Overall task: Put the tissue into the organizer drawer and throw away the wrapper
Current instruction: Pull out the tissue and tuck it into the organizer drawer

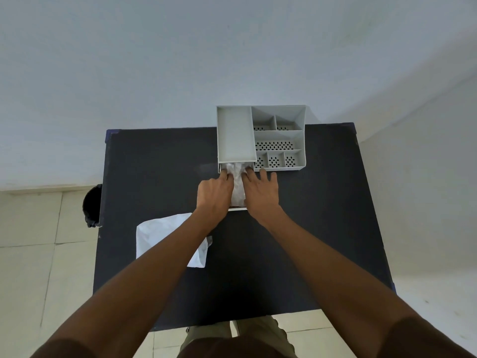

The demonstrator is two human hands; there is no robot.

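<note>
On the dark, matte rectangular tabletop (160, 161) a pale grey plastic desk organizer (260, 136) stood at the far edge, its top split into one long plain tray on the left and several smaller compartments with perforated floors on the right. Its white drawer (236, 209) was pulled out toward the person from beneath the long tray, only a thin strip of its near front edge showing between the wrists. A crumpled white wad of tissue (238, 184) lay in that open drawer, running from the mouth of the organizer back toward the drawer front.

Both hands were laid over the tissue, palms down. The left hand (214, 195) pressed on its left side, fingers (224, 173) extended and slightly curled, tips at the organizer's front. The right hand (262, 193) pressed on its right side, fingers (263, 174) spread flat and loose, the outer ones resting on the tabletop just before the perforated compartments. Neither hand was clenched around anything; both simply bore down on the tissue.

A flattened white plastic wrapper (165, 235) lay on the tabletop nearer the person, to the left, partly hidden under the left forearm. Beyond the left edge of the tabletop a black bin (93, 205) stood on the pale tiled floor (28, 267)
</note>
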